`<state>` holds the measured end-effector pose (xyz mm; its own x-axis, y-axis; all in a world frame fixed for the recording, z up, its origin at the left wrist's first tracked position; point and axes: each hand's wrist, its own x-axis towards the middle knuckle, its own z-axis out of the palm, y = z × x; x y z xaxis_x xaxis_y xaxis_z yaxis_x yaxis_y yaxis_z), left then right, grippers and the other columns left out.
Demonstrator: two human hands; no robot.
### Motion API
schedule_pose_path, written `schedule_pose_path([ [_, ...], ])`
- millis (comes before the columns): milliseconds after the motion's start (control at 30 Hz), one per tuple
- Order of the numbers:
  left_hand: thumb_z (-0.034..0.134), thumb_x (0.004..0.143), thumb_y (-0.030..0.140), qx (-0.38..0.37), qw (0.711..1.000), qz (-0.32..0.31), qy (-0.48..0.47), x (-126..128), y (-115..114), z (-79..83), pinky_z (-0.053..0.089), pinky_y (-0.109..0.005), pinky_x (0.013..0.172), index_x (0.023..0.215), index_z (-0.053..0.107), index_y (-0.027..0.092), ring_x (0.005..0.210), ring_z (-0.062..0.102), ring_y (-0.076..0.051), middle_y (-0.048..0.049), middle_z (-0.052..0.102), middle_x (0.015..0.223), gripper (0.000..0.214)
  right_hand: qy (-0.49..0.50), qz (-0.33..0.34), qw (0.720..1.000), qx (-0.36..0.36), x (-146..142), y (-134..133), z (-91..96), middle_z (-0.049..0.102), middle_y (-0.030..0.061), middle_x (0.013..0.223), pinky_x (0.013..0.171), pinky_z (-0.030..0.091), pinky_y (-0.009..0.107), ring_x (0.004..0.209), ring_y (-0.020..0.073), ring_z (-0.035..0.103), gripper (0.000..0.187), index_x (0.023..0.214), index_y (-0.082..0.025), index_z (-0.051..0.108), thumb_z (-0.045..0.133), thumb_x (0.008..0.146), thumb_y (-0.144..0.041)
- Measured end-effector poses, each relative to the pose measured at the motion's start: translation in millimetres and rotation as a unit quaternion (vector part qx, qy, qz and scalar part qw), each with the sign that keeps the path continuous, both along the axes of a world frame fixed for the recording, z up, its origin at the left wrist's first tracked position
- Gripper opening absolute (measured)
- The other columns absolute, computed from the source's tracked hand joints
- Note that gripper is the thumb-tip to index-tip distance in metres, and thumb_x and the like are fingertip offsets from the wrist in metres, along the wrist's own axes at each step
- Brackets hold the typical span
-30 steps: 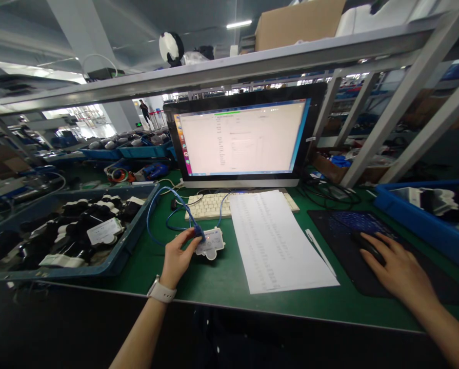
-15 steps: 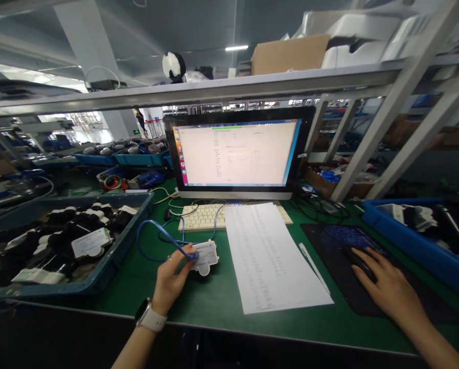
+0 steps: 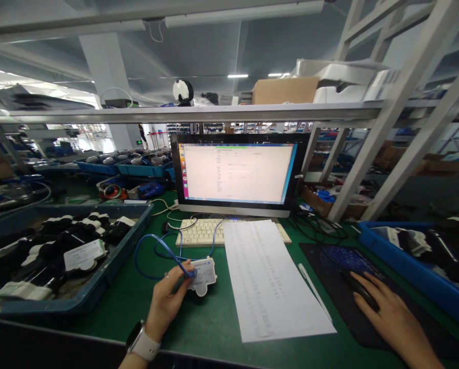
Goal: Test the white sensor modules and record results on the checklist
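My left hand (image 3: 171,293), with a watch at the wrist, pinches the plug end of a blue cable (image 3: 158,240) against a white module (image 3: 203,277). The module has a printed label and a rounded tab at its lower edge. My fingers hide where plug and module meet. The cable loops up and leftward, then runs back toward a cream keyboard (image 3: 198,233). On the right, my right hand (image 3: 386,307) rests over a black computer mouse (image 3: 362,291), which lies on a dark mouse pad (image 3: 329,287).
A monitor (image 3: 237,174) with a lit page stands behind the keyboard. Printed sheets (image 3: 267,287) overlap the keyboard, with a white pen (image 3: 310,282) beside them. Blue bins stand left (image 3: 110,271) and right (image 3: 417,271), holding black and white parts. A shelf (image 3: 221,114) spans above.
The whole view has tilted upward, so everything sits lower in the picture. Both hands keep their places, the left at the module and the right on the mouse.
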<state>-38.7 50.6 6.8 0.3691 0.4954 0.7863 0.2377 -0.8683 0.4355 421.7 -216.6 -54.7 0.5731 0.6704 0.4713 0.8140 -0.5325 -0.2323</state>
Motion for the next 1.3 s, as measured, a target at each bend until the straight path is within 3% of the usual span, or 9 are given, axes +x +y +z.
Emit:
schedule_pose_path([
  [633, 0.059, 0.086, 0.025, 0.000, 1.000, 0.003, -0.013, 1.3, -0.4, -1.5, 0.057, -0.032, 0.085, 0.101, 0.068, 0.022, 0.095, 0.069, -0.022, -0.0065, 0.072, 0.106, 0.018, -0.003, 0.034, 0.999, 0.014, -0.1, 0.7, 1.1, 0.054, 0.0126, 0.129, 0.090, 0.049, 0.052, 0.114, 0.0347, 0.054, 0.055, 0.122, -0.022, 0.059, 0.034, 0.086, -0.054],
  [1300, 0.059, 0.086, 0.022, 0.027, 0.999, 0.000, -0.018, 1.0, 0.0, -2.4, 0.056, -0.029, 0.086, 0.101, 0.067, 0.023, 0.097, 0.069, -0.021, -0.0058, 0.072, 0.106, 0.017, -0.007, 0.004, 1.000, 0.012, -0.5, 2.7, 3.1, 0.056, 0.0122, 0.128, 0.087, 0.051, 0.053, 0.111, 0.0359, 0.056, 0.057, 0.124, -0.023, 0.059, 0.032, 0.086, -0.056],
])
